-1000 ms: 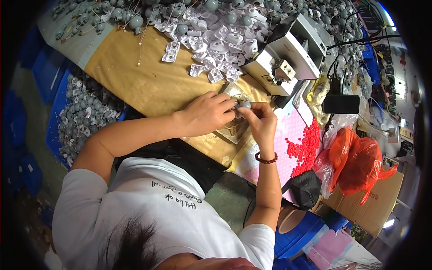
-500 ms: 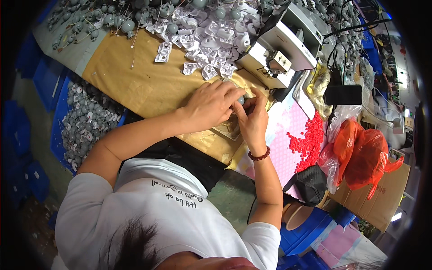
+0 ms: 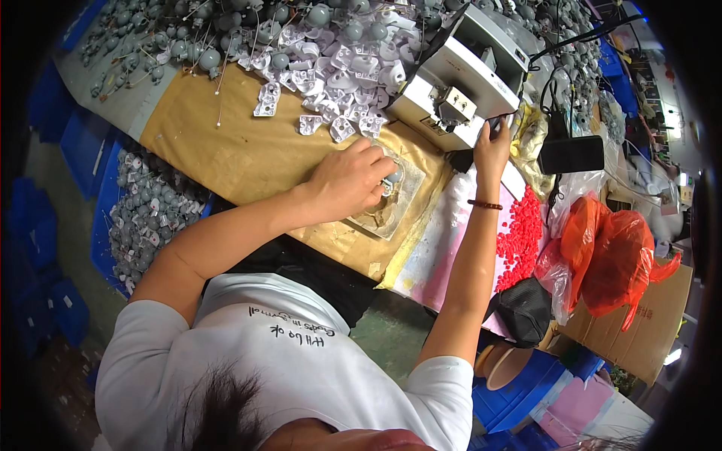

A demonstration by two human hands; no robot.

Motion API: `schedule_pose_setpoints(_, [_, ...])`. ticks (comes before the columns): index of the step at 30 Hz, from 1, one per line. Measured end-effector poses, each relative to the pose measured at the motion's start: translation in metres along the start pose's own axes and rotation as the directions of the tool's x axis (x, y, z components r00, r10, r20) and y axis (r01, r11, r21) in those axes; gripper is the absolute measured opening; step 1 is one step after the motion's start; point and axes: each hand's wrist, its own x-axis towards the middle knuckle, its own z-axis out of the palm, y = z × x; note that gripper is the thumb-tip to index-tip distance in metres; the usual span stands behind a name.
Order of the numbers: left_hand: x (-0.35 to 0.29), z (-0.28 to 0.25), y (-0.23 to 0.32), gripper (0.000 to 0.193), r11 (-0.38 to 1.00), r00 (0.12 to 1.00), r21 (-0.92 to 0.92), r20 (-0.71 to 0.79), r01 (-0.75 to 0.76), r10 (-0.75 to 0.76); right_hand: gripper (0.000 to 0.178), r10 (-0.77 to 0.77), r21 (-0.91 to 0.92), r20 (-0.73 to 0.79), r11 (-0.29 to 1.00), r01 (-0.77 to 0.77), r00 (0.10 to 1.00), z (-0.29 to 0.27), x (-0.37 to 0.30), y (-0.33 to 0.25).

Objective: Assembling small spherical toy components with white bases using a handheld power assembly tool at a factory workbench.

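My left hand is closed round a small grey ball with a pale part under it, above a worn square plate on the table. My right arm reaches forward, and my right hand is at the right side of a white box-shaped machine. Its thumb and fingers close about something dark there that I cannot make out. Beyond my left hand lies a heap of white plastic housings.
Grey balls with thin wires are heaped along the back. Small red pieces lie on pink sheeting at right, near a black phone and a red plastic bag. A blue bin of grey parts stands at left.
My right hand has left the grey ball and moved right and forward to the machine's side. My left hand stays at the ball, and the square plate shows more.
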Motion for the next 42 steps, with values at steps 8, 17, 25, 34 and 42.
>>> schedule_pose_setpoints(8, [-0.001,-0.001,-0.003,0.027,0.999,0.999,-0.009,0.007,0.034,-0.034,0.059,-0.148,0.439,-0.503,0.805,0.399,0.852,-0.031,-0.022,-0.079])
schedule_pose_setpoints(17, [0.0,0.0,-0.001,0.03,1.0,0.999,-0.004,-0.026,0.022,-0.022,0.064,-0.356,0.792,-0.266,0.449,0.414,0.896,-0.04,0.01,-0.178])
schedule_pose_setpoints(25, [-0.001,0.0,-0.005,0.03,0.998,0.999,-0.037,-0.007,0.046,-0.047,0.042,-0.242,0.738,0.126,0.671,0.072,0.962,-0.021,-0.004,-0.182])
schedule_pose_setpoints(34, [-0.002,0.0,-0.004,0.03,0.997,0.999,-0.069,-0.016,0.04,-0.041,0.078,-0.247,0.849,0.085,0.525,0.06,0.965,-0.028,-0.094,-0.187])
schedule_pose_setpoints(42, [-0.001,0.001,-0.004,0.029,0.999,0.998,-0.01,-0.032,0.048,-0.048,0.076,-0.239,0.85,0.092,0.525,0.049,0.967,-0.029,-0.11,-0.189])
